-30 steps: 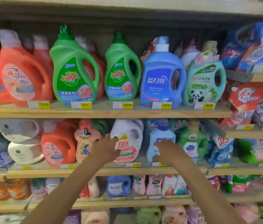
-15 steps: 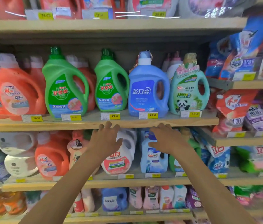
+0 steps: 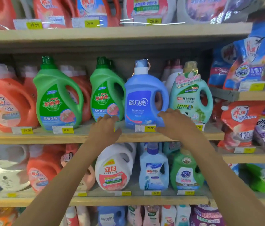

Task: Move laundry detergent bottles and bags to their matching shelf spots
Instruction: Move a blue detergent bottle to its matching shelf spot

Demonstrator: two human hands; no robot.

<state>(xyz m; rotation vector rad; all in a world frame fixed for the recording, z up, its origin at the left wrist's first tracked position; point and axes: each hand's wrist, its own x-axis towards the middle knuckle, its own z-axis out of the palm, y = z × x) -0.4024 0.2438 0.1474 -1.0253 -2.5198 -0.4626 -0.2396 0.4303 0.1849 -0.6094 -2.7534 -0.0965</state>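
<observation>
Two open, empty hands' fingers [image 3: 162, 114] flank the blue bottle's [image 3: 142, 98] base.

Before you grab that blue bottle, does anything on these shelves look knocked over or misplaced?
Yes. On the shelf below, the white bottle with the red label is tipped over at a slant while its neighbours stand upright. At the far left, two white jugs lie stacked on their sides. No spills show.

Both open hands, left hand [image 3: 104, 129] and right hand [image 3: 173, 122], flank the blue bottle [image 3: 143, 98] on the shelf [image 3: 47, 136].
</observation>
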